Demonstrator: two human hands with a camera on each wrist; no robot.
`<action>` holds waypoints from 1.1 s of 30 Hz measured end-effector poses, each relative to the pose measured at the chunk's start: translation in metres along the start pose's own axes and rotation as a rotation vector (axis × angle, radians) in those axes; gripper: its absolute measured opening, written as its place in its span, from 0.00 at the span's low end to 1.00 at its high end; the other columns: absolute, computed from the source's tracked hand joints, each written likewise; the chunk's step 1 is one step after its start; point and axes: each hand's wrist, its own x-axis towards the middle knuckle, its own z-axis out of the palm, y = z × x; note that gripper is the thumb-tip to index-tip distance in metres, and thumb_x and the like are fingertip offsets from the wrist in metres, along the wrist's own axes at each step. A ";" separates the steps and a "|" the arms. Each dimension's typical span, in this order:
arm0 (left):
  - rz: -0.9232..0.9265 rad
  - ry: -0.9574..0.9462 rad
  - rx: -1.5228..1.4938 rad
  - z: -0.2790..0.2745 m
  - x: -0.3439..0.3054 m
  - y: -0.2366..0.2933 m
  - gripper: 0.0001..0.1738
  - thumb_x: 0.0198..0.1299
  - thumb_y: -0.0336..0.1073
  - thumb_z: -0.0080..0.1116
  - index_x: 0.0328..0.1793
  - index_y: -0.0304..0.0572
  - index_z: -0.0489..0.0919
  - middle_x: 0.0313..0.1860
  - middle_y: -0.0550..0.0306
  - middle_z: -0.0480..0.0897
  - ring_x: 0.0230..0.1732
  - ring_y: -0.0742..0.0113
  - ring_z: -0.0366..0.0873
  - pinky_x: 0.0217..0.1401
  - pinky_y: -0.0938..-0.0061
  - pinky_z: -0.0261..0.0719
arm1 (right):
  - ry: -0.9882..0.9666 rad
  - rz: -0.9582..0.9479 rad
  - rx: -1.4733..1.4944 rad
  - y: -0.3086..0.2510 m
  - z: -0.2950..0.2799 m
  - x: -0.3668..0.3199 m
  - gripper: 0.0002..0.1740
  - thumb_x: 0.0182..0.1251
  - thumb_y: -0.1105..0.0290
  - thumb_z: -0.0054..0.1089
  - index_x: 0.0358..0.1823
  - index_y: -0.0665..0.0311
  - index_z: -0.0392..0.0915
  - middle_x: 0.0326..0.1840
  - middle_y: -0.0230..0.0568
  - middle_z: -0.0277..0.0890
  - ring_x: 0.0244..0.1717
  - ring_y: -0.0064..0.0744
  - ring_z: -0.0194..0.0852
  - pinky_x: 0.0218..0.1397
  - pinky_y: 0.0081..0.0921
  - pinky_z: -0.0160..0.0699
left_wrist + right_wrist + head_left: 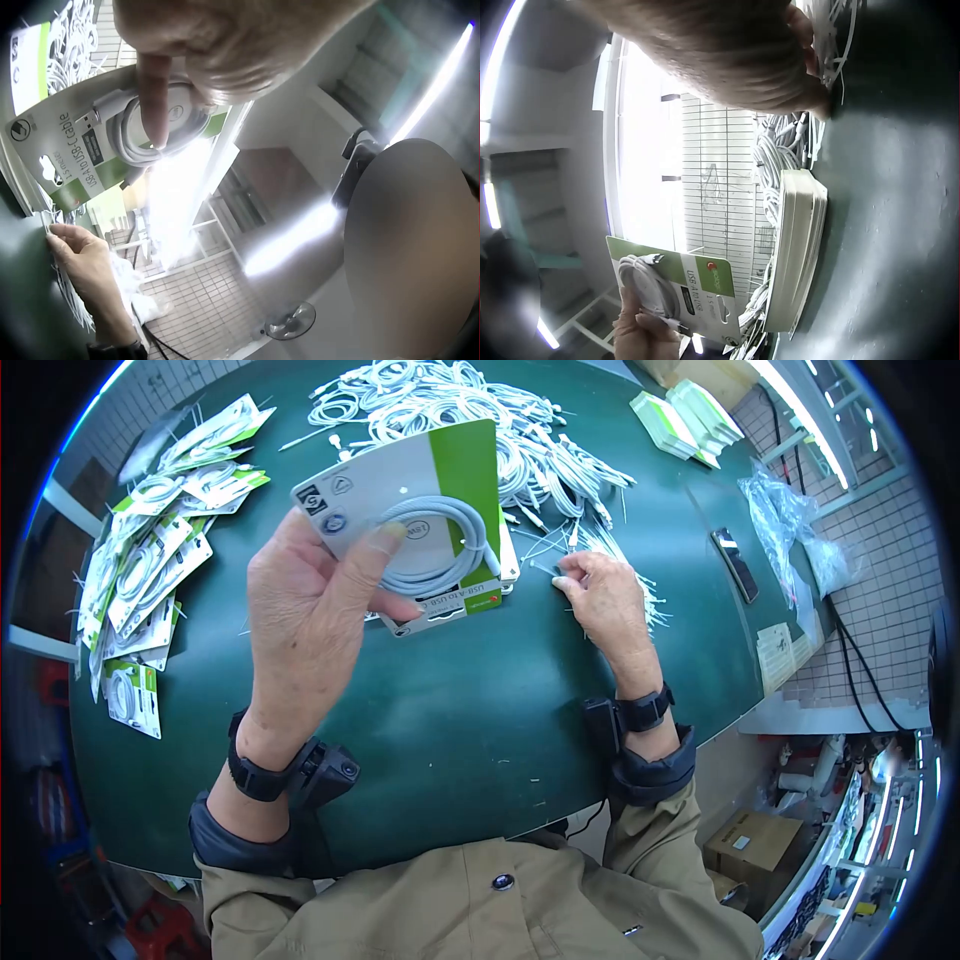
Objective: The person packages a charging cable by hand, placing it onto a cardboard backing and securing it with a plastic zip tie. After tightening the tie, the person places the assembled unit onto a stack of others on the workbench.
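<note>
While I watch the feed from my remote station, the left hand [305,620] holds a packaged cable card [420,510] raised above the green table [480,700], just left of centre in the head view. Its thumb [375,555] is pressed across the coiled white USB cable [440,545] on the card's face, and the other fingers are curled round behind the card. The left wrist view shows the same firm grip, with the thumb [154,97] lying over the coil and the card's printed edge [67,150] pointing down and left.

At centre right, the right hand [605,600] rests low on the table. Its fingers are bent down into a scatter of white cable ties [650,605]. I cannot tell whether they pinch one or only touch them. In the right wrist view that hand [727,52] fills the top of the frame, and the held card [697,289] shows at lower left.

A stack of blank cards [799,247] lies on the table just beside the right hand. Loose white cables [470,415] are heaped at top centre. Finished packs [150,560] are spread along the left edge. A phone [735,563] and a clear plastic bag [790,520] lie at the right.
</note>
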 end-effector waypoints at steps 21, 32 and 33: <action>0.168 -0.020 0.067 -0.003 -0.007 -0.003 0.13 0.73 0.23 0.62 0.61 0.28 0.78 0.54 0.44 0.87 0.44 0.67 0.89 0.43 0.75 0.92 | 0.421 -0.209 0.103 -0.022 -0.010 -0.010 0.03 0.69 0.73 0.68 0.42 0.62 0.84 0.38 0.42 0.83 0.40 0.47 0.82 0.44 0.41 0.82; 0.677 -0.318 0.624 -0.008 -0.015 -0.026 0.19 0.57 0.23 0.75 0.52 0.36 0.79 0.55 0.40 0.89 0.57 0.43 0.90 0.59 0.58 0.90 | 0.062 -0.024 1.085 -0.038 -0.014 -0.021 0.08 0.84 0.68 0.57 0.48 0.66 0.77 0.32 0.33 0.85 0.26 0.15 0.78 0.30 0.15 0.75; 0.669 -0.337 0.631 -0.008 -0.018 -0.027 0.19 0.57 0.23 0.75 0.52 0.37 0.79 0.55 0.41 0.89 0.58 0.43 0.90 0.59 0.57 0.90 | 0.044 -0.035 1.037 -0.037 -0.012 -0.021 0.09 0.85 0.68 0.57 0.47 0.66 0.77 0.32 0.32 0.84 0.26 0.15 0.78 0.30 0.16 0.74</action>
